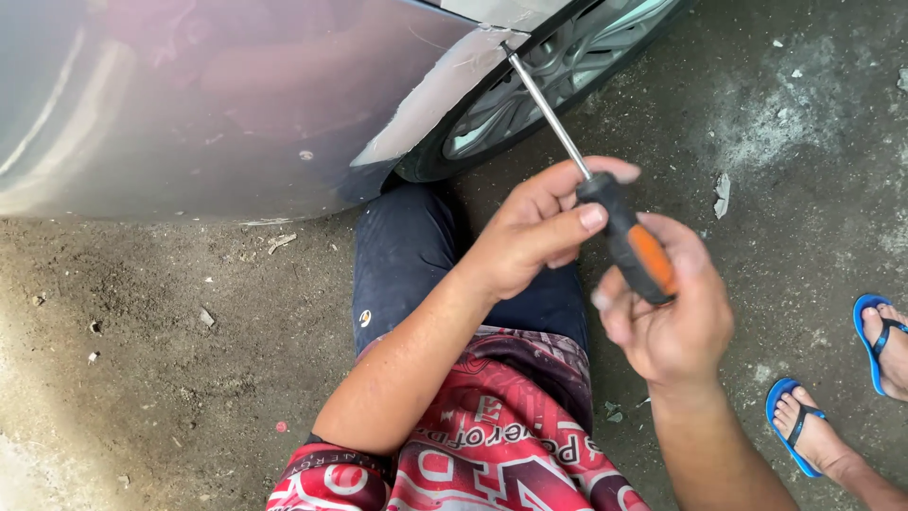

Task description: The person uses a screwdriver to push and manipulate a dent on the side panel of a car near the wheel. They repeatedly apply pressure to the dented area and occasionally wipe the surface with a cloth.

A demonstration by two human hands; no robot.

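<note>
1. the screwdriver is held in both hands, above the person's lap and the concrete floor; its long axis runs on a slant from the black and orange handle at lower right up to the tip at upper left.

2. the right hand is clamped around the rear of the handle, fingers curled over the orange part, so it sits at the tail end of the tool, furthest from the tip.

3. the left hand is closed on the front of the handle where the metal shaft begins; the thumb lies across the black collar and the fingers wrap behind it. this is the hand nearer the working end.

4. the shaft leads away from both hands, up and to the left, and its tip meets the edge of the car body panel at the pale, scraped strip along the wheel arch. whether the tip is pressed in or only touching, i cannot tell.

5. just behind that edge sit the tyre and alloy wheel, right of the tip.

6. the person sits on the floor in dark trousers and a red printed shirt, legs pointing under the car.

7. at the right edge another person's feet in blue flip-flops stand well apart from the tool.
</note>
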